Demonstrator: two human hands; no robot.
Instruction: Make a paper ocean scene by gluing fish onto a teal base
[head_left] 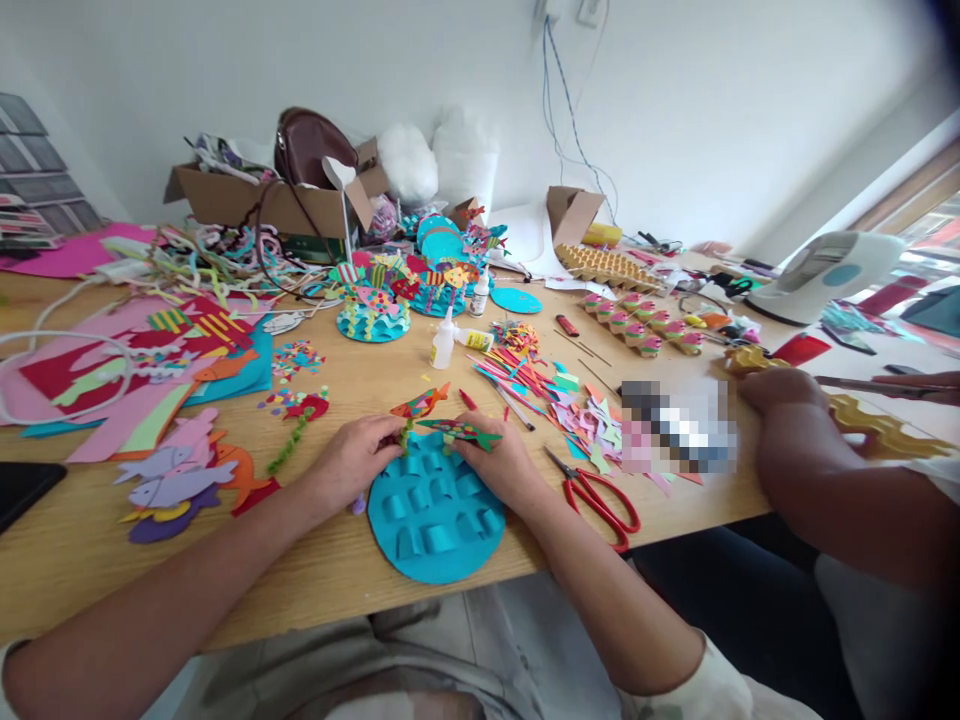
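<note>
A round turquoise disc (442, 555) with rows of curled paper loops lies at the table's front edge. At its far side, my left hand (352, 455) is closed in a pinch on a fuzzy green stem under an orange paper fish (421, 402). My right hand (501, 462) pinches a green patterned paper fish (466, 431) above the disc's far right rim. Whether its stem touches the disc, I cannot tell. A green pipe cleaner (289, 445) with a red paper piece on its end lies left of my left hand. Red-handled scissors (600, 505) rest beside my right wrist.
Glue bottles (442, 345) stand behind the disc, near finished fish decorations (373, 310). Paper fish (176, 480) are piled at left, paper scraps (592, 420) at right. Another person's arm (817, 470) reaches in at right, by egg-carton pieces (862, 425). A cardboard box (240, 205) stands behind.
</note>
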